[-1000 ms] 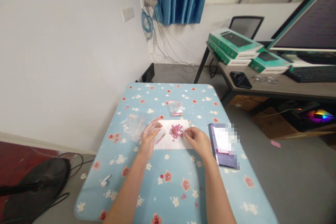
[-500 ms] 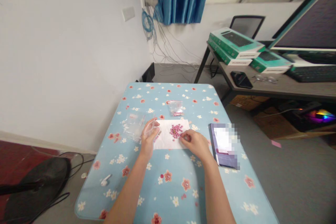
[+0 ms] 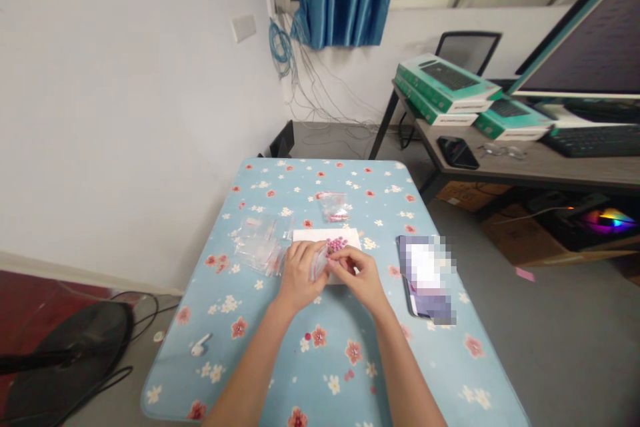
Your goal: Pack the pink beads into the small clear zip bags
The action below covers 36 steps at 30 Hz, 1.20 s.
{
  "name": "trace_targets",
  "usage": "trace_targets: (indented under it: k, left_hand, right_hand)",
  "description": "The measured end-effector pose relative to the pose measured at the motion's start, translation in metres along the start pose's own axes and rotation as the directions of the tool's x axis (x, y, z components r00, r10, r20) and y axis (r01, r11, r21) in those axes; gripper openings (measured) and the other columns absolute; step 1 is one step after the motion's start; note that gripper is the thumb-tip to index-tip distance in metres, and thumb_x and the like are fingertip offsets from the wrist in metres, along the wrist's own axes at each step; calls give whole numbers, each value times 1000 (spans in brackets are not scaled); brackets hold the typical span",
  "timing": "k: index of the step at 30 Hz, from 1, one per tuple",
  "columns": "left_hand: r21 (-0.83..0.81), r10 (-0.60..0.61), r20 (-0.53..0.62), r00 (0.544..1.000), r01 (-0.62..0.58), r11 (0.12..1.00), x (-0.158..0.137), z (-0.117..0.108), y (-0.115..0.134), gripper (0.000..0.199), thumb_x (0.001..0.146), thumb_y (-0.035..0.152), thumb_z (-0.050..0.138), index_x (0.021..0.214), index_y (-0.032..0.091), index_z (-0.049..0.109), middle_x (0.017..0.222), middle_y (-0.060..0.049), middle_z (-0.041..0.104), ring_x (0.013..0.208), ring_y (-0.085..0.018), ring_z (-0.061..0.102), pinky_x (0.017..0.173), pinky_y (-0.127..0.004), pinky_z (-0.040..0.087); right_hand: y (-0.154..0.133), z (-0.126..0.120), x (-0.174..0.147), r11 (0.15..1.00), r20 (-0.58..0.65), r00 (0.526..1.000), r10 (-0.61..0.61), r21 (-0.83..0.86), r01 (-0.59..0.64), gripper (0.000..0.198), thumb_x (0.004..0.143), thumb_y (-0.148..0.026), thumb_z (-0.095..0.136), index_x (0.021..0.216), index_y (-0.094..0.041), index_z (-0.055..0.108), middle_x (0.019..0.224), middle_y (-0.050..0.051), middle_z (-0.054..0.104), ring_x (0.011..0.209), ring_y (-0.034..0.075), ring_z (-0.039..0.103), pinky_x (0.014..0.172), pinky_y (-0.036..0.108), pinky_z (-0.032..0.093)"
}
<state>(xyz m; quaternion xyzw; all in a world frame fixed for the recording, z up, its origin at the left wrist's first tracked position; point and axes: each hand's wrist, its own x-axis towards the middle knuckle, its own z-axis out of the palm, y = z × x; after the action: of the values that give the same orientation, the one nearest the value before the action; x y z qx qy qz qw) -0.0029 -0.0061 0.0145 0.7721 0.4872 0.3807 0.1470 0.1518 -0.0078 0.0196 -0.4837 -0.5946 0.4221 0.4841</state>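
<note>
"What's changed for us?"
"We've drawn together: left hand (image 3: 301,273) clamped on a clear plastic bag (image 3: 319,265), right hand (image 3: 364,279) with fingertips together. Small round pink pieces (image 3: 338,244) lie just beyond, on white rectangular paper (image 3: 311,235)."

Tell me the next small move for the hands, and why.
Probably the right hand should loosen its pinch at the clear bag held by the left hand: it pinches close to that bag's edge, and pink pieces lie just beyond on white paper.

Free passage across the table (image 3: 387,208) right of the small bag (image 3: 334,207); plastic bags (image 3: 256,245) left, tablet (image 3: 419,279) right as obstacles
</note>
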Motion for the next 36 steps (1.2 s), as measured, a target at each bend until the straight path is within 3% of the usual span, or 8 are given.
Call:
trace_targets:
  k: [8,12,14,18,21,24,27,36]
  left_hand:
    - [-18,22,14,1000,-22,1000,-1,2,-2,40,76,16,54,116,19,55,104,-7,61,98,-24,51,90,-39,40]
    - [-166,-94,-13,995,91,982,-1,1,-2,36,78,21,58,114,21,54,102,-6,62,98,-22,55,89,-38,41]
    - [-343,-218,4,976,206,916,0,0,-2,31,80,27,59,110,21,53,97,-5,63,94,-20,58,87,-35,43]
    - [-683,-358,181,916,379,624,2,-1,-4,23,84,39,57,93,21,47,81,-1,65,79,-16,64,78,-29,48]
    - [-747,-337,367,867,491,449,4,-1,-2,29,81,46,59,81,19,47,70,1,64,62,-14,64,64,-26,51]
    - [-728,-330,508,795,602,329,5,-1,3,33,77,48,63,78,18,49,64,2,61,52,-12,61,54,-24,51]
    - [-710,-356,543,760,642,287,5,2,5,34,73,48,66,77,17,52,62,3,59,54,-12,61,52,-24,53]
    - [-742,-467,428,774,596,307,4,10,-1,35,67,46,73,71,14,58,60,1,59,53,-10,58,51,-24,53]
  right_hand:
    - [3,7,-1,998,15,998,-60,-24,60,14,78,-32,65,82,-19,69,57,-4,42,53,10,38,51,24,32]
    - [3,3,-1,999,-42,999,-33,18,34,17,79,-34,64,84,-18,69,59,-3,45,53,10,38,50,24,31]
    - [3,1,-1,999,-68,998,-18,35,20,19,79,-35,63,84,-18,68,59,-3,47,52,10,38,50,24,31]
    - [3,-1,-1,999,-77,997,12,49,-8,20,79,-36,64,85,-18,68,59,-3,48,53,10,38,51,24,31]
    - [3,-2,0,998,-55,998,43,45,-41,21,78,-38,64,83,-17,68,58,-2,49,53,11,38,52,25,31]
    - [4,-3,1,995,-4,997,83,55,-83,23,77,-40,65,78,-17,67,57,-2,51,52,11,38,52,25,30]
    - [7,-5,1,990,44,992,116,81,-119,25,78,-41,64,73,-17,64,56,-2,50,51,10,37,51,25,28]
    - [16,-7,3,988,114,983,141,44,-147,29,80,-44,61,73,-16,61,60,-2,50,53,9,37,51,24,29]
